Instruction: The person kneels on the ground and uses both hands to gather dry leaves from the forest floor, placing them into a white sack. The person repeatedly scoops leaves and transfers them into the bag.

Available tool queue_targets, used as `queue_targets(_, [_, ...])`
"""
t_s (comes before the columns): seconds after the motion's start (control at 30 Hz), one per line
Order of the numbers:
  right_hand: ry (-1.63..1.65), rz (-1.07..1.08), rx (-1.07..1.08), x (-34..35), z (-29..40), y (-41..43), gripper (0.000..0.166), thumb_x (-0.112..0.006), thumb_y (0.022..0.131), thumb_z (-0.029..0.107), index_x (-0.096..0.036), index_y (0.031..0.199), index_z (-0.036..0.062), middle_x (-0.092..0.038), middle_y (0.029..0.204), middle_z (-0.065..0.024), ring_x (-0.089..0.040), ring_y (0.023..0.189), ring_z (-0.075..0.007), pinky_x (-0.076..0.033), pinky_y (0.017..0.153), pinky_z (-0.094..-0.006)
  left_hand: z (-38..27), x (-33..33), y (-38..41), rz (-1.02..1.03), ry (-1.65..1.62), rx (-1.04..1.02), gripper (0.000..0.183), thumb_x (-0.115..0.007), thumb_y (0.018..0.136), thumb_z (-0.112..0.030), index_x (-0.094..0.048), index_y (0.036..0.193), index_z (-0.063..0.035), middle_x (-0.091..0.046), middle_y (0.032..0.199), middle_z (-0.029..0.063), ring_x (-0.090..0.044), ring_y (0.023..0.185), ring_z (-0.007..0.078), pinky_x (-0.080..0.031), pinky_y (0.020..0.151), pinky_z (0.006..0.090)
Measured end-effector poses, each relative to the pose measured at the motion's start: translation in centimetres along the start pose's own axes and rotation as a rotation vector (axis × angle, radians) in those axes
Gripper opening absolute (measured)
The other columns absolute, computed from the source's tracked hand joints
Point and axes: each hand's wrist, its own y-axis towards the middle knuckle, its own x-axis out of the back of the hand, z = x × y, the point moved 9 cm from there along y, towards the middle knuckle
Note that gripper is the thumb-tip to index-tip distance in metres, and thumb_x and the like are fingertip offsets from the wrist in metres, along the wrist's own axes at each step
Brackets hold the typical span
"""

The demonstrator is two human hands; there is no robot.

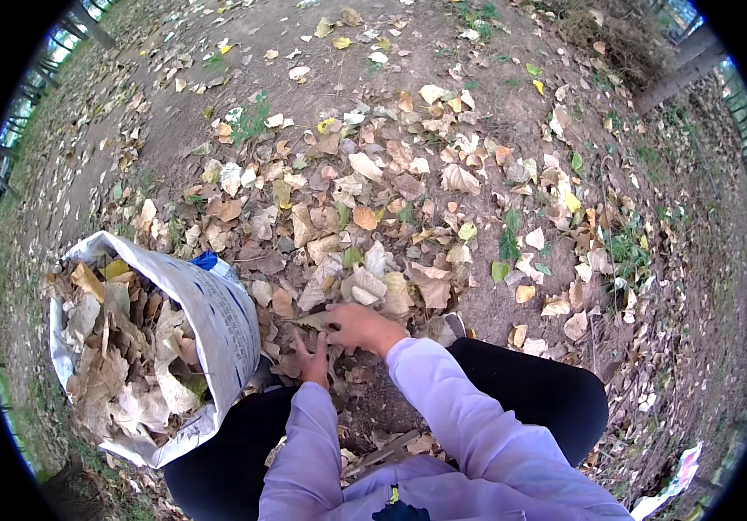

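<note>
My left hand (313, 360) is low over the leaf litter, its fingers spread and pointing forward. Just to its right, my right hand (363, 328) reaches down with curled fingers. A dry leaf (310, 320) lies against the right fingertips and close to the left ones; whether it is gripped is hidden. Past both hands spreads a thick layer of dry leaves (367, 284), mostly tan and brown. At my left stands a white woven sack (227, 319) with blue print, its mouth gaping towards me. Brown leaves (132, 365) fill it almost to the rim.
The sack leans close to my left knee (230, 449). A flat stick (383, 452) lies between my legs. At the upper right, a tree trunk (679, 75) rises beside a heap of dry brush (614, 42). A white printed sheet (669, 485) is at the lower right.
</note>
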Motion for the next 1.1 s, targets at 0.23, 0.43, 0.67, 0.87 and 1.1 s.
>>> queue_targets(0.23, [0.121, -1.206, 0.003, 14.9, -6.2, -10.1, 0.041, -0.07, 0.082, 0.031, -0.063, 0.113, 0.0034, -0.058, 0.123, -0.02, -0.055, 0.114, -0.0336, -0.044, 0.097, -0.0411, -1.2, 1.7, 0.3, -0.147, 0.315, 0.002, 0.1, -0.077, 0.077, -0.044, -0.019, 0.152, -0.0116, -0.024, 0.15, 0.0209, -0.027, 0.139, 0.0343, -0.029, 0.11, 0.0421])
queue_targets(0.43, [0.89, -1.14, -0.403, 11.4, -26.0, -11.0, 0.093, -0.073, 0.077, 0.048, -0.029, 0.148, 0.0067, -0.037, 0.144, -0.0293, -0.041, 0.132, -0.0364, -0.034, 0.108, -0.0417, 0.8, -0.2, 2.7, -0.017, -0.026, 0.137, 0.105, -0.079, 0.077, -0.038, -0.011, 0.154, -0.0161, -0.012, 0.157, 0.0174, -0.018, 0.144, 0.0292, -0.026, 0.112, 0.0397])
queue_targets(0.67, [0.068, -0.535, -0.314, 3.3, -14.1, 0.8, 0.108, -0.08, 0.066, 0.053, -0.03, 0.146, -0.0013, -0.029, 0.146, -0.0296, -0.033, 0.136, -0.0341, -0.027, 0.112, -0.0397, -0.8, -5.8, 2.1, 0.25, -0.037, 0.132, 0.104, -0.08, 0.077, -0.028, -0.011, 0.153, -0.0088, -0.028, 0.151, 0.016, -0.033, 0.136, 0.0286, -0.032, 0.107, 0.04])
queue_targets(0.87, [0.695, -0.5, 0.01, -0.5, -10.1, 0.3, 0.092, -0.075, 0.074, 0.048, -0.036, 0.144, 0.0031, -0.041, 0.141, -0.026, -0.038, 0.133, -0.0346, -0.03, 0.11, -0.0386, -1.6, -9.9, -2.3, 0.525, -0.504, 0.19, 0.058, -0.069, 0.087, -0.015, -0.042, 0.138, -0.0063, -0.054, 0.129, 0.0063, -0.053, 0.116, 0.0184, -0.045, 0.095, 0.0338])
queue_targets(1.1, [0.533, -0.538, 0.026, -0.8, -4.0, -4.7, 0.088, -0.081, 0.07, 0.033, -0.039, 0.14, 0.0006, -0.047, 0.136, -0.0174, -0.043, 0.128, -0.0248, -0.032, 0.108, -0.0343, -2.1, -9.7, -5.9, 0.462, -0.389, -0.017, 0.04, -0.055, 0.094, -0.009, -0.049, 0.134, -0.0066, -0.055, 0.13, 0.0059, -0.054, 0.115, 0.0178, -0.044, 0.095, 0.0326])
